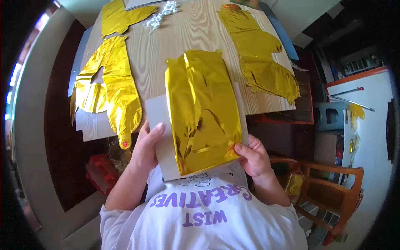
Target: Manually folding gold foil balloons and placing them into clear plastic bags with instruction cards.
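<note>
A flat gold foil balloon (204, 108) lies over a pale grey card (157, 121), both held up in front of my chest at the table's near edge. The card shows past the foil on the left and a little on the right. My left hand (146, 143) grips the card's left edge, its thumb on top and fingers underneath. At the lower right corner, my right hand (254, 156) pinches card and foil, its thumb pressing on the gold foil near a small reddish patch. The foil's far end reaches over the tabletop.
Another gold foil balloon (114, 79) hangs over the wooden table's (146, 50) left edge, with a gold foil piece (121, 18) beyond it. More gold foil (258, 50) covers the right side. Small white pieces (164, 14) lie at the back. A wooden chair (329, 187) stands right.
</note>
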Action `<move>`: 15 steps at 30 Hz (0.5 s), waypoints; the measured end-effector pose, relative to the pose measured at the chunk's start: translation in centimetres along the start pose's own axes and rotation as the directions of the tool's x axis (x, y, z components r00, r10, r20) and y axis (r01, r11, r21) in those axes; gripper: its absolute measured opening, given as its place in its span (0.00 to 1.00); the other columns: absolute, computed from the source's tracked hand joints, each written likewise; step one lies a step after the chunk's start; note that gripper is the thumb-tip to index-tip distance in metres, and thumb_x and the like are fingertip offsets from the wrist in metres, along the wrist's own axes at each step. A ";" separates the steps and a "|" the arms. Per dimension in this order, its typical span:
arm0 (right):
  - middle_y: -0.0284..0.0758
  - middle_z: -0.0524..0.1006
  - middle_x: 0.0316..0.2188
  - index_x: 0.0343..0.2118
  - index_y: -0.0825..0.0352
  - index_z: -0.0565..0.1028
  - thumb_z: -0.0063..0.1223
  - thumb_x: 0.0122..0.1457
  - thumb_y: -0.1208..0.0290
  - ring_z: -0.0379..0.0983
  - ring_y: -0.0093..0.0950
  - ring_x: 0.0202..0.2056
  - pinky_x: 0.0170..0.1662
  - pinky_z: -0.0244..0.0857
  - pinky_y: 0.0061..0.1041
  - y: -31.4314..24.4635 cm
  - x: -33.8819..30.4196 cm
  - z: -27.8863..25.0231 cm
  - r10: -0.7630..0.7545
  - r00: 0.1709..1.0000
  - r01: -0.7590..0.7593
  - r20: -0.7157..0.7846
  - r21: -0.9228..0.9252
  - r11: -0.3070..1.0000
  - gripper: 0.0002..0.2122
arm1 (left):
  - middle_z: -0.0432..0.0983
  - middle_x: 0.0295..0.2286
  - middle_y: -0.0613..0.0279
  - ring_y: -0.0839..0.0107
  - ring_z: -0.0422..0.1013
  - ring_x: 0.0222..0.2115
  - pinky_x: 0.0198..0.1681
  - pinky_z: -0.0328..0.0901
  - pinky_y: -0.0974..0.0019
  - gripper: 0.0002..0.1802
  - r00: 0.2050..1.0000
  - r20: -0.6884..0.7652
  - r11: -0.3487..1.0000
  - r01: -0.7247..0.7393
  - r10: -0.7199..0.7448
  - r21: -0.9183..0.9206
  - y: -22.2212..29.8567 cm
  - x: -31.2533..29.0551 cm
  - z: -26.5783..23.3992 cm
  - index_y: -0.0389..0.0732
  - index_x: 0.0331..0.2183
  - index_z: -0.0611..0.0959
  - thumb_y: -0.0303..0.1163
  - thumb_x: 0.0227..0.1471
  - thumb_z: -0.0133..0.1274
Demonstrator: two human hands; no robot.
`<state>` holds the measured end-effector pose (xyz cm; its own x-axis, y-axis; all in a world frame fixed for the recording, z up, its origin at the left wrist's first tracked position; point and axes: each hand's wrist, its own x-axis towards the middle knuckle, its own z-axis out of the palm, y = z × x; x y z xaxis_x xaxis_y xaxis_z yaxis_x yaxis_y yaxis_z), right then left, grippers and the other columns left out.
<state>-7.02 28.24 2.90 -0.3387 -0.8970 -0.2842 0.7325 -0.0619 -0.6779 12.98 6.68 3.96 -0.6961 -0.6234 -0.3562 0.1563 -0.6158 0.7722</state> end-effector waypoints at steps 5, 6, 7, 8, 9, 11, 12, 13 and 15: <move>0.34 0.82 0.44 0.48 0.70 0.79 0.59 0.62 0.73 0.77 0.20 0.43 0.50 0.69 0.24 0.3 -0.5 -0.8 -0.030 0.996 0.003 -0.082 -0.308 0.951 0.13 | 0.79 0.41 0.61 0.73 0.76 0.39 0.46 0.71 0.68 0.26 0.996 0.081 0.997 -0.032 0.026 0.071 1.2 2.0 1.1 0.38 0.52 0.75 0.23 0.51 0.63; 0.33 0.82 0.44 0.48 0.70 0.79 0.59 0.62 0.72 0.76 0.19 0.43 0.50 0.69 0.24 0.0 -0.7 -1.1 -0.009 0.996 -0.024 -0.092 -0.351 0.936 0.13 | 0.80 0.41 0.64 0.76 0.76 0.40 0.45 0.71 0.69 0.22 0.997 0.073 0.999 -0.027 0.023 0.047 0.6 2.1 0.3 0.38 0.49 0.77 0.19 0.52 0.61; 0.33 0.81 0.44 0.48 0.70 0.78 0.60 0.61 0.71 0.76 0.19 0.43 0.50 0.68 0.23 -0.4 -0.8 -1.3 0.019 0.998 -0.035 -0.053 -0.320 0.947 0.14 | 0.80 0.41 0.64 0.77 0.76 0.40 0.45 0.71 0.70 0.21 0.997 0.079 0.999 -0.026 0.022 0.046 0.4 1.8 0.2 0.38 0.49 0.77 0.20 0.52 0.61; 0.33 0.81 0.45 0.49 0.70 0.77 0.61 0.61 0.69 0.76 0.19 0.44 0.50 0.68 0.23 -1.1 -0.6 -1.2 0.040 0.999 -0.043 -0.017 -0.286 0.957 0.15 | 0.80 0.42 0.64 0.77 0.76 0.40 0.45 0.71 0.70 0.21 0.996 0.090 0.999 -0.022 0.017 0.048 0.3 1.6 0.3 0.38 0.49 0.77 0.20 0.52 0.61; 0.33 0.80 0.45 0.49 0.70 0.77 0.62 0.60 0.67 0.75 0.19 0.44 0.51 0.67 0.22 -1.7 -0.3 -1.3 0.060 0.998 -0.053 0.020 -0.252 0.966 0.17 | 0.81 0.42 0.64 0.78 0.76 0.39 0.45 0.71 0.71 0.20 0.995 0.100 0.999 -0.017 0.012 0.049 0.2 1.4 0.4 0.38 0.49 0.78 0.21 0.53 0.61; 0.34 0.79 0.47 0.57 0.72 0.68 0.64 0.58 0.61 0.75 0.21 0.46 0.52 0.66 0.22 -2.3 1.3 -2.8 0.048 0.997 -0.041 0.055 -0.121 0.992 0.29 | 0.82 0.39 0.64 0.78 0.77 0.38 0.44 0.71 0.71 0.16 0.995 0.095 0.998 0.032 -0.038 0.060 0.0 1.1 0.5 0.38 0.46 0.80 0.22 0.54 0.60; 0.34 0.78 0.47 0.58 0.72 0.66 0.63 0.59 0.64 0.75 0.22 0.47 0.53 0.66 0.22 -2.9 2.3 -2.7 0.014 0.998 -0.006 0.053 -0.148 0.989 0.29 | 0.82 0.39 0.64 0.78 0.77 0.37 0.44 0.72 0.71 0.15 0.995 0.089 0.995 0.042 -0.050 0.094 -0.3 1.0 0.5 0.38 0.45 0.81 0.22 0.54 0.61; 0.34 0.78 0.46 0.59 0.72 0.64 0.62 0.59 0.67 0.74 0.22 0.47 0.53 0.66 0.23 -3.4 3.0 -2.3 -0.019 0.998 0.028 0.052 -0.175 0.984 0.29 | 0.82 0.38 0.64 0.78 0.77 0.37 0.43 0.72 0.71 0.14 0.995 0.082 0.990 0.051 -0.062 0.128 -0.5 1.0 0.5 0.38 0.44 0.81 0.22 0.54 0.61; 0.36 0.76 0.49 0.61 0.73 0.62 0.60 0.60 0.72 0.73 0.22 0.49 0.55 0.66 0.24 -3.7 4.1 -1.1 -0.065 0.998 0.061 -0.003 -0.302 0.951 0.28 | 0.83 0.37 0.63 0.78 0.77 0.36 0.43 0.72 0.71 0.14 0.989 0.082 0.981 0.106 -0.120 0.165 0.0 0.8 0.5 0.37 0.43 0.82 0.22 0.53 0.61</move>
<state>-11.78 25.23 3.54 -0.3875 -0.8897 -0.2416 0.4980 0.0185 -0.8670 12.08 6.42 3.97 -0.7648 -0.5031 -0.4024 -0.0357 -0.5905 0.8062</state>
